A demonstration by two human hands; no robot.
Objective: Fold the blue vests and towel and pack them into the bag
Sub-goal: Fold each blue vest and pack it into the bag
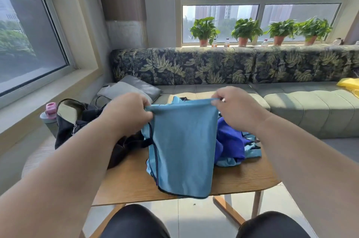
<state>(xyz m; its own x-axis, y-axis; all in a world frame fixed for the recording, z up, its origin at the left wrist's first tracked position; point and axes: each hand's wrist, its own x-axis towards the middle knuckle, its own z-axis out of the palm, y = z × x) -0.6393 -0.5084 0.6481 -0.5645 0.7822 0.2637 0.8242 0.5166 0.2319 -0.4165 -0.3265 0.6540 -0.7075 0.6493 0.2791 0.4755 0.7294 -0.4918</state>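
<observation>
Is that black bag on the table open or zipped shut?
Open: the black bag gapes at its top, showing pale lining inside.

Both forearms are bare from wrist to elbow, with no sleeve showing anywhere along them, and no watch, band or bracelet at either wrist. The left hand (127,112) and the right hand (236,108) are bare as well, ungloved, with no ring that can be made out on any finger. Down at six o'clock, the person's two knees (134,222) are covered in plain black fabric, smooth and unpatterned; whether it belongs to shorts or trousers cannot be told, since the cloth runs off the bottom edge.
</observation>
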